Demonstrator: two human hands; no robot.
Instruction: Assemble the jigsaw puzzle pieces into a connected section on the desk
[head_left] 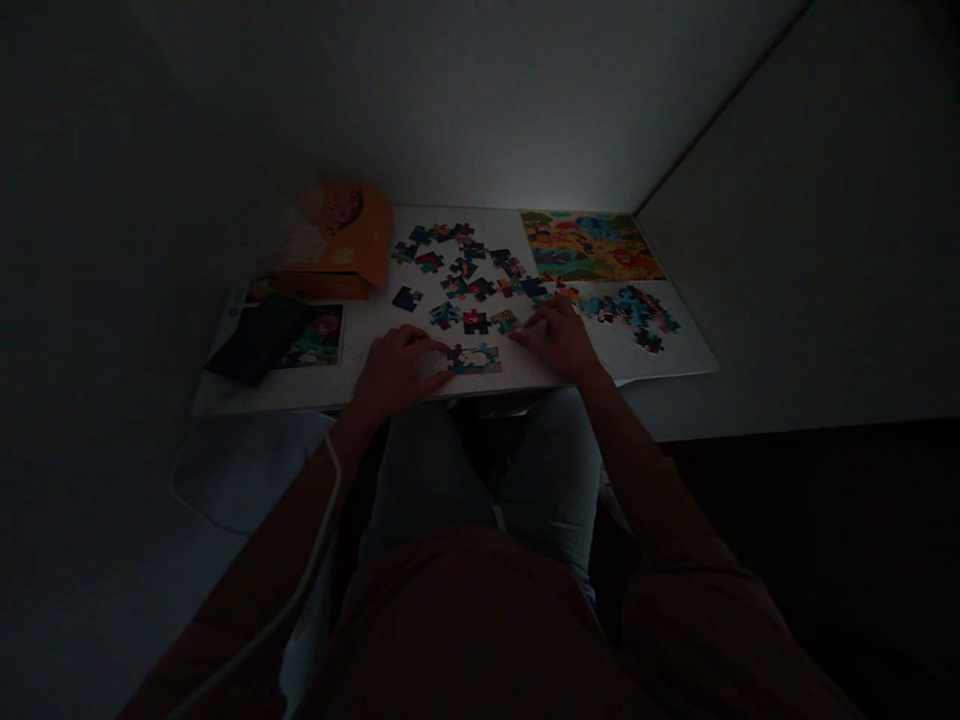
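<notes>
While I sit at the narrow white table (686, 355), seen from above in dim light, a pale cable (330, 500) runs along my left forearm. At the table's left end a dark, flat object (262, 338) lies partly over a colourful printed sheet (322, 335). Behind these stands the orange box (367, 243), with crumpled clear plastic (289, 240) at its left side.

My left hand (391, 372) rests at the front edge, palm down, its thumb and forefinger parted at the left end of the strip (475, 359), a short run of joined puzzle pieces lying flat near that edge. Behind the strip, three pieces (475, 321) lie in a loose row; farther back spreads a larger scatter (463, 267) of loose pieces, with one piece (407, 298) a little apart at its left.

My right hand (559, 340) is palm down with bent fingers, its thumb tip just beside the rightmost piece of the row; whether it pinches anything, I cannot tell. The picture card (592, 246), printed with animals, lies flat at the back right. In front of it is the right-hand cluster (643, 312), mostly blue pieces, some overlapping.
</notes>
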